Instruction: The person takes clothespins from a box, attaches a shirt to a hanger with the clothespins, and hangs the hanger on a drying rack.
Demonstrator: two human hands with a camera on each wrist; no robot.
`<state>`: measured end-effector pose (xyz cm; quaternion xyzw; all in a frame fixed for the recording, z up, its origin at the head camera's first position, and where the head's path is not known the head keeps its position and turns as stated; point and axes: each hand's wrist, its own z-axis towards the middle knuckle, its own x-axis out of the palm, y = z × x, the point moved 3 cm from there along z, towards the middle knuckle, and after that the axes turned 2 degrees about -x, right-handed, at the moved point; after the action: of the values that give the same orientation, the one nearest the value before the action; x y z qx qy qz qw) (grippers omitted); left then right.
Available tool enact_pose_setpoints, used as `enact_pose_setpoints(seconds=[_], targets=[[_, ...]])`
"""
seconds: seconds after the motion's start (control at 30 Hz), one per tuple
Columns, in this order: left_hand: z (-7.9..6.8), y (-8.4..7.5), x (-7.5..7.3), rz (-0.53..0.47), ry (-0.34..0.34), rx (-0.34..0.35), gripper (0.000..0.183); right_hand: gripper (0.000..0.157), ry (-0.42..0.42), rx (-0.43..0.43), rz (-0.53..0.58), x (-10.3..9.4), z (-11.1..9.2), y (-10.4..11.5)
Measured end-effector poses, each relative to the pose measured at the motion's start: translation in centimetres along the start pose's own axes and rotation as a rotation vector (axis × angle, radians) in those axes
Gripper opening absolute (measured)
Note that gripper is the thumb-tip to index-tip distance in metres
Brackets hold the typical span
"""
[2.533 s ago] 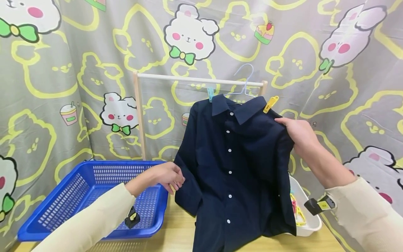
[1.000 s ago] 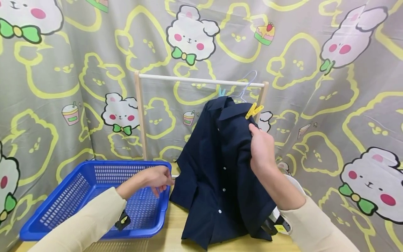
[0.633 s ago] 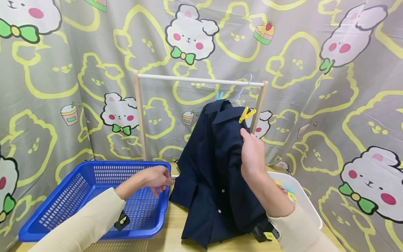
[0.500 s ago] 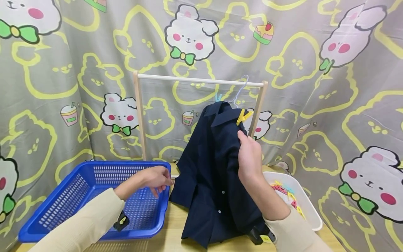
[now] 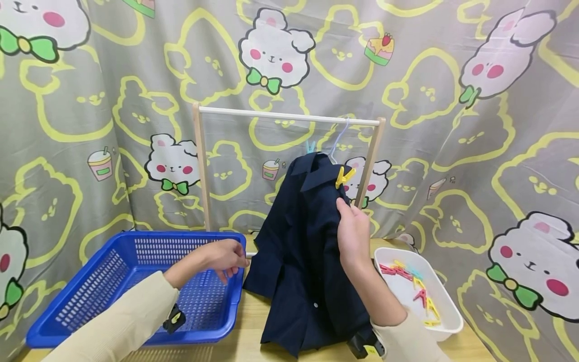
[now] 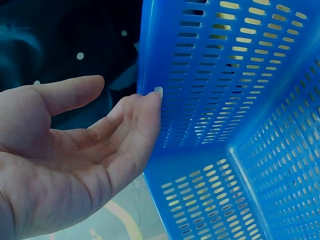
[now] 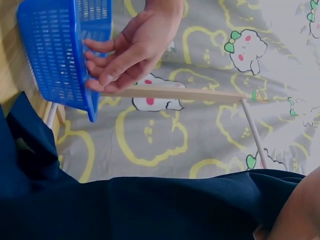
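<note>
A dark navy button-up shirt [image 5: 307, 246] hangs on a pale wire hanger [image 5: 335, 143], turned partly sideways. My right hand [image 5: 355, 234] grips it at the shoulder, thumb in front, just under a yellow clothespin [image 5: 345, 177]. A light blue clothespin [image 5: 310, 147] sits at the other shoulder. The hanger's hook is level with the rack's rod [image 5: 271, 114]; I cannot tell whether it bears on it. My left hand [image 5: 223, 255] hovers by the right rim of the blue basket [image 5: 194, 336], fingers loosely bent and holding nothing, as the left wrist view [image 6: 75, 160] also shows.
Right of the shirt stands a white tray [image 5: 402, 291] with several red, yellow and light blue clothespins. The rack's wooden posts [image 5: 201, 171] rise behind the shirt and basket. A patterned grey curtain [image 5: 420, 151] encloses the wooden table [image 5: 246, 327] at the back and sides.
My right hand has carried the shirt and hanger leftward and lower, turning the shirt sideways. The hook has come down to the rod's height. The white tray is uncovered. My left hand has drawn back slightly.
</note>
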<state>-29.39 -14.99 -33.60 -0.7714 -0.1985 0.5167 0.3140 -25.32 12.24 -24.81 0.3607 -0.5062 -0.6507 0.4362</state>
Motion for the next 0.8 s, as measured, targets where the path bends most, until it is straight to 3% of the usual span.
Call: enact_pose_setpoints(seconds=[0.63,0.8], targets=[[0.1,0.3,0.0,0.002,-0.015,0.014,0.016,0.052,0.012,-0.055,-0.163,-2.1,2.0,-1.9],[0.1,0.3,0.0,0.012,-0.019,0.015,0.018,0.047,-0.007,-0.131,-0.211,-3.1,2.8,-2.3]])
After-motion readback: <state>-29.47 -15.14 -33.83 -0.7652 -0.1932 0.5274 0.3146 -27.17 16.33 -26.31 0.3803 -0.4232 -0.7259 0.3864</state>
